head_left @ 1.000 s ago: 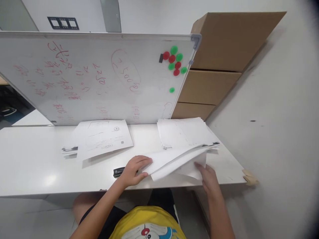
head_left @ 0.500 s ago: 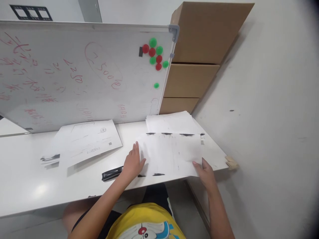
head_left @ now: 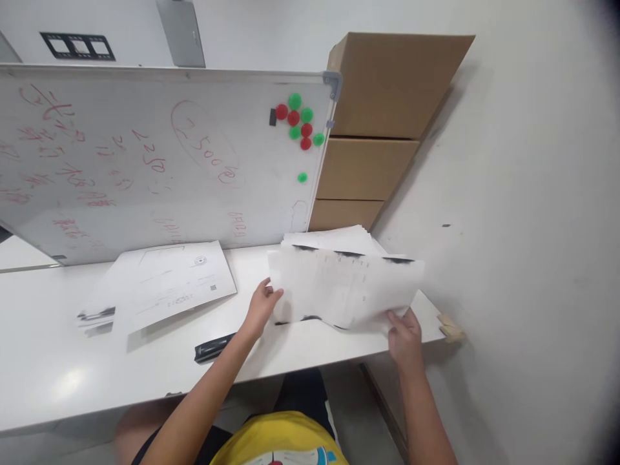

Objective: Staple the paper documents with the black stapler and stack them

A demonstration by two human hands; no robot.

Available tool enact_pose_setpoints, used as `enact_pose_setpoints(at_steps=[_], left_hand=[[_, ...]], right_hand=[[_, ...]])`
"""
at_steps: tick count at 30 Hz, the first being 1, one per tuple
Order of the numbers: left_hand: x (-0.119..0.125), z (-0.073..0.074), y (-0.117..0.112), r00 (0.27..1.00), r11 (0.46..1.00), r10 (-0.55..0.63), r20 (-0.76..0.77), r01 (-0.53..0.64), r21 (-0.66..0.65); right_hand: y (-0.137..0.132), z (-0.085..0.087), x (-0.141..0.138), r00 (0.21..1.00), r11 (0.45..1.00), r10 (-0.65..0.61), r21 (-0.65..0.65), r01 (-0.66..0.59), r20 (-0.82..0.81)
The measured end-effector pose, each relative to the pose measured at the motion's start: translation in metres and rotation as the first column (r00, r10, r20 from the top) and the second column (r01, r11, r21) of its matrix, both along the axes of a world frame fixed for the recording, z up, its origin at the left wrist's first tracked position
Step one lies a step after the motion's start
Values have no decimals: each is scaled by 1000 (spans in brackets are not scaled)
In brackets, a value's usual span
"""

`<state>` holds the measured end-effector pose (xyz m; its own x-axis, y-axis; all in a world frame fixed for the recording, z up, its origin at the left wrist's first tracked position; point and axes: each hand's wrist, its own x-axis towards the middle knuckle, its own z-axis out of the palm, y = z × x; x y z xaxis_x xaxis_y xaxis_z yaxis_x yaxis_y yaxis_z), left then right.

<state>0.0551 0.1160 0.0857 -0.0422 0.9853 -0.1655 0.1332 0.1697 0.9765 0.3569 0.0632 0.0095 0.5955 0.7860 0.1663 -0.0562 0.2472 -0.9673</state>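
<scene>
A sheet of paper (head_left: 334, 287) with black smudges along its long edges is raised off the table and bends in the middle. My right hand (head_left: 405, 336) pinches it near its lower right corner. At its left edge, my left hand (head_left: 261, 307) has the thumb over the paper and the fingers curled by the edge. Behind the sheet lies a stack of white papers (head_left: 334, 239), partly covered by it. A black stapler-like object (head_left: 213, 347) rests beside my left forearm, its right end hidden.
More printed papers (head_left: 179, 284) lie on the left of the white table (head_left: 58, 361). A whiteboard (head_left: 203, 213) with red writing and round magnets stands at the back. Stacked cardboard boxes (head_left: 368, 168) stand behind, near the right wall. Something tan (head_left: 450, 328) covers the table's right corner.
The sheet has come up off the table and shifted right, now bending. My left hand has gone from lying flat to curling at its edge. My right hand rose slightly with its corner.
</scene>
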Motion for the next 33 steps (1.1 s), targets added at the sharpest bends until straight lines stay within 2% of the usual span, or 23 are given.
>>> enact_pose_setpoints(at_steps=[2,3,6,8,11,13,15,18,20,23,26,28,30,33], left_hand=[[1,13,-1,989,986,-140,55,134,98],[0,19,-3,983,971,-175,59,162,174],[-4,24,-10,978,937,-198,64,170,305],[-4,14,-16,982,945,-163,101,126,301],[1,-6,-30,986,964,-27,163,-17,265],[8,-15,-40,983,955,54,177,-103,278],[13,-20,-48,983,930,66,170,-122,346],[16,-28,-52,994,892,2,113,-53,449],[17,-35,-52,998,896,-2,66,-28,444],[17,-42,-52,996,898,65,59,-84,432],[15,-35,-60,990,888,122,70,-141,438],[7,-27,-70,990,898,137,32,-137,417],[-9,-19,-79,986,905,164,-29,-138,402],[-51,-17,-86,941,902,226,-250,-106,418]], right_hand=[[-2,16,5,1000,1000,-8,9,8,29],[-3,23,8,999,1000,5,-2,-5,54],[-8,31,12,996,998,42,-45,-39,78],[-9,21,9,998,998,5,-56,-1,67],[-12,-4,-1,996,995,-68,-64,72,64],[-15,-17,-5,993,993,-106,-46,109,54],[-18,-23,-6,992,993,-109,-32,111,56],[-19,-19,-5,994,997,-54,-53,59,91],[-19,-13,-6,991,995,-7,-99,20,130],[-24,-1,-9,978,987,39,-162,-5,206],[-37,13,-8,964,976,27,-217,33,266],[-49,22,-3,963,957,53,-289,27,264],[-60,29,5,968,918,134,-393,-42,210],[-68,25,13,958,806,280,-560,-194,70]])
